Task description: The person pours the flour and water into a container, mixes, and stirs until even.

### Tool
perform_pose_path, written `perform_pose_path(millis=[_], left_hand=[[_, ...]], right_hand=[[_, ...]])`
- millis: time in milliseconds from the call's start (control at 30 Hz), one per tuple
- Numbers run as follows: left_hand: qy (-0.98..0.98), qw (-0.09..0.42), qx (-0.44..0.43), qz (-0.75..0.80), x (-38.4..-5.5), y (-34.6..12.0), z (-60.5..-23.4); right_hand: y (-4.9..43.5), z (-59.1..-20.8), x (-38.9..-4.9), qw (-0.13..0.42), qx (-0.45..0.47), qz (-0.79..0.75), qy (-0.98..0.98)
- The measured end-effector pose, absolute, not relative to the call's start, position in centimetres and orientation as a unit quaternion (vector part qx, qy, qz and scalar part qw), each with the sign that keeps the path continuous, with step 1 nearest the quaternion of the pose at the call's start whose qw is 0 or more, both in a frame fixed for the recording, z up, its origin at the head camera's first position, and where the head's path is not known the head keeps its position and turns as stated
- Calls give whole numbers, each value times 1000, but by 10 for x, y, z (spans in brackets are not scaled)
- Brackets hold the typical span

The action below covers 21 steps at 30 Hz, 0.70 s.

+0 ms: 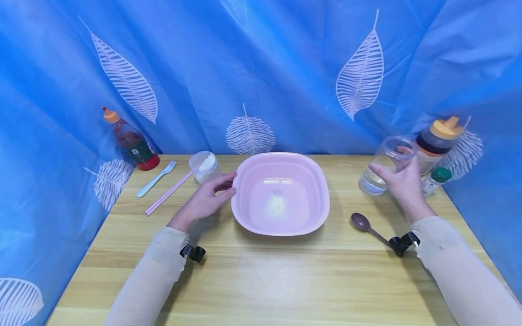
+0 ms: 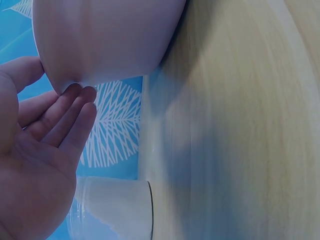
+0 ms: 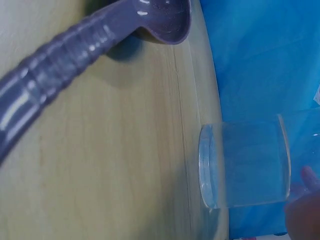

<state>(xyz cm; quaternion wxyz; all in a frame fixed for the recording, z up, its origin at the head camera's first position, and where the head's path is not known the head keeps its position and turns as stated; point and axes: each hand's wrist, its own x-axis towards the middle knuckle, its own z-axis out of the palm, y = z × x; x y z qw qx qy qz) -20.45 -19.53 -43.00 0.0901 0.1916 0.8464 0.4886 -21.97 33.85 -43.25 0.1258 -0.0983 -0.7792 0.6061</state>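
At far centre, I see the left hand [image 1: 207, 199] pinching the left rim of the pink basin [image 1: 281, 227]; far right, the right hand [image 1: 403, 181] curls round a clear cup [image 1: 372, 176]. Only the right wrist view details the ridged handle of the spoon [image 3: 87, 45].

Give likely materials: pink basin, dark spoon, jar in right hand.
Pink basin: likely plastic, smooth and glossy; light reflects off its floor.
Dark spoon: probably moulded plastic, shiny; ribbed handle, bright highlights.
Jar in the right hand: clear, smooth; blue curtain shows through. Glass or plastic, can't tell.
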Motion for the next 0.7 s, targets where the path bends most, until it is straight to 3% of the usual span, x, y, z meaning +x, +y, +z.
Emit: perform_pose_path(millis=[700], left_hand=[[846, 86, 193, 489, -204, -195, -431]], right_hand=[[355, -432, -168, 27, -99, 510, -854]])
